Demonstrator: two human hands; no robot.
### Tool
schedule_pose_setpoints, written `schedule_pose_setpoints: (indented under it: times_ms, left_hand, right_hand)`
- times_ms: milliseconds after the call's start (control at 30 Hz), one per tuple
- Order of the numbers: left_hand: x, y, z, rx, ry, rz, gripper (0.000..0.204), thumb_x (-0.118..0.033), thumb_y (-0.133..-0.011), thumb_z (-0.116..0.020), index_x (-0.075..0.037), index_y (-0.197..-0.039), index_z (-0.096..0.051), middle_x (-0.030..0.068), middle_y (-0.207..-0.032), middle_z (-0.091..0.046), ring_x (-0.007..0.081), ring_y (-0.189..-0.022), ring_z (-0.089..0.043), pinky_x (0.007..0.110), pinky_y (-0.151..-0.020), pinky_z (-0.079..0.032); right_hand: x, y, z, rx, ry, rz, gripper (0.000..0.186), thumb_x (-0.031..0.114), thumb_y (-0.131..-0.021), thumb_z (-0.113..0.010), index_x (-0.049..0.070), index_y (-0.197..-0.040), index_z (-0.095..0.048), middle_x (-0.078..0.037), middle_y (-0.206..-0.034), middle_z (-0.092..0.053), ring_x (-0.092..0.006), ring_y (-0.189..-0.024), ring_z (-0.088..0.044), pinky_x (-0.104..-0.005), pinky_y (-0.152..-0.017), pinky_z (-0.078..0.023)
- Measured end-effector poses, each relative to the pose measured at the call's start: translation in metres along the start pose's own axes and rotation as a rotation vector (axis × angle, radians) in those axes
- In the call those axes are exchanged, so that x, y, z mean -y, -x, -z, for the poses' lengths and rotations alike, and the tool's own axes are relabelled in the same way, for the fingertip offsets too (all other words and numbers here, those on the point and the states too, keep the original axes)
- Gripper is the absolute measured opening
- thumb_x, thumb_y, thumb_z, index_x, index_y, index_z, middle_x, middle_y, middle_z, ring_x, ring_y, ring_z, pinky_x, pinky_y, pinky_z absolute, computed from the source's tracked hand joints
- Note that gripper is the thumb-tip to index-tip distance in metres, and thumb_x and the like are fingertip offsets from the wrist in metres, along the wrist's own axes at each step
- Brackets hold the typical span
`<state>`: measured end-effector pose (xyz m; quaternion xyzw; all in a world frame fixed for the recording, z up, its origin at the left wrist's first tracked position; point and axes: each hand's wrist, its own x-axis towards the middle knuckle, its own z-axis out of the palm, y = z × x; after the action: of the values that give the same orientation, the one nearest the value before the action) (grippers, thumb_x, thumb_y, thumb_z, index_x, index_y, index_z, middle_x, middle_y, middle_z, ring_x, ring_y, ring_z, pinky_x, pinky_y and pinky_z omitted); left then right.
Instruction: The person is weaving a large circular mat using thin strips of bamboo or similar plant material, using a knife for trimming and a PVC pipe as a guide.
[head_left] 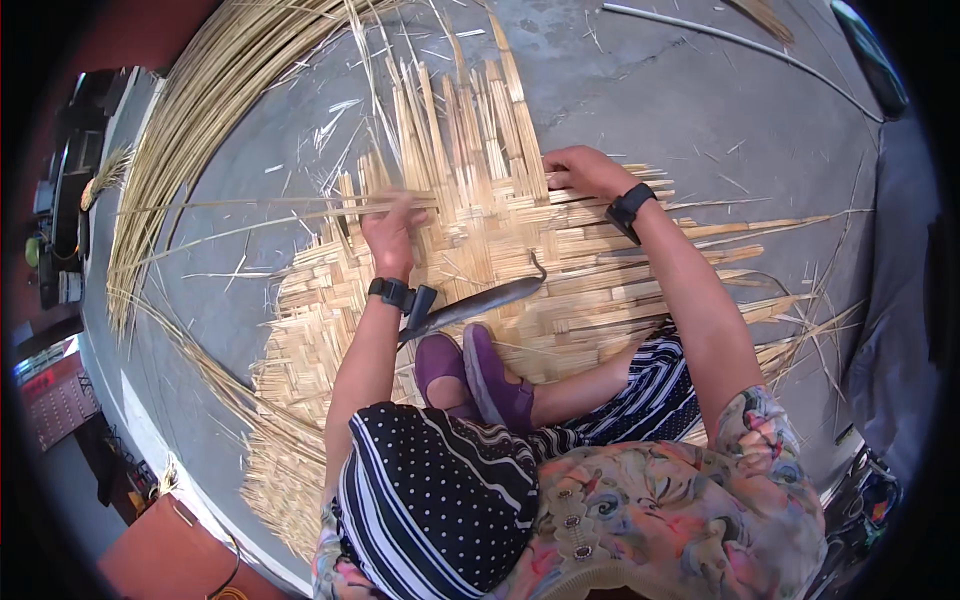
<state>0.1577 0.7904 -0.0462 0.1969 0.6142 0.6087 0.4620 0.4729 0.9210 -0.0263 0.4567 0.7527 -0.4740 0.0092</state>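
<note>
A partly woven mat of flat, pale reed strips (315, 350) lies on the floor under my feet, its loose strip ends fanning out at the far and right edges. My left hand (392, 232) is over the far left part of the weave, its fingers smeared by motion. Long thin reed strips (250, 222) run from beside those fingers out to the left. At the far right of the weave, my right hand (592, 172) has its fingers curled in against the upright reed strips (520, 115). A dark curved blade with a hooked tip (485, 300) rests on the mat between my arms.
A thick bundle of long reeds (205, 110) curves along the left. My purple shoes (497, 385) press on the mat near the blade. A pale rod (740, 45) lies at the far right, beside a grey cloth-like surface (905, 260). Small reed scraps (335, 125) litter the floor.
</note>
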Motion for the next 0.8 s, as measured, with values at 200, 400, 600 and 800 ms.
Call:
schedule_pose_setpoints:
  times_ms: [200,400,600,800]
  left_hand:
    - [-0.008,-0.005,-0.006,-0.054,-0.113,-0.087,0.021,-0.008,-0.085,-0.075,0.0,-0.101,-0.064,0.0064,-0.091,-0.067,0.0156,-0.077,-0.066,0.028,-0.057,-0.057]
    - [-0.001,-0.015,-0.012,-0.318,-0.288,-0.146,0.011,-0.01,-0.087,-0.075,-0.003,-0.091,-0.067,0.0042,-0.078,-0.067,0.0113,-0.06,-0.06,0.025,-0.048,-0.05]
    - [-0.002,-0.013,-0.017,-0.147,-0.125,0.088,0.013,-0.007,-0.091,-0.07,0.001,-0.101,-0.064,0.0084,-0.09,-0.068,0.0188,-0.074,-0.068,0.029,-0.055,-0.057]
    - [-0.014,-0.023,-0.013,-0.263,0.018,0.215,0.014,0.004,-0.087,-0.069,0.008,-0.097,-0.059,0.0165,-0.093,-0.065,0.025,-0.075,-0.068,0.034,-0.062,-0.064]
  right_hand:
    - [-0.013,-0.005,-0.013,-0.076,-0.05,0.105,0.025,0.012,-0.087,-0.071,0.006,-0.111,-0.067,-0.01,-0.094,-0.071,-0.026,-0.087,-0.065,-0.0375,-0.079,-0.049]
    - [-0.022,-0.022,-0.01,0.036,-0.36,-0.034,0.012,0.007,-0.09,-0.067,0.005,-0.102,-0.069,-0.002,-0.079,-0.066,-0.0116,-0.07,-0.058,-0.0286,-0.067,-0.048]
    - [-0.02,-0.04,-0.002,0.083,-0.037,-0.024,0.019,0.017,-0.084,-0.07,0.006,-0.099,-0.07,-0.01,-0.085,-0.071,-0.0209,-0.073,-0.066,-0.0367,-0.069,-0.05]
    - [-0.023,-0.03,0.003,-0.085,-0.337,0.016,0.018,0.015,-0.09,-0.067,0.009,-0.106,-0.071,-0.001,-0.078,-0.066,-0.0139,-0.065,-0.059,-0.0314,-0.062,-0.048]
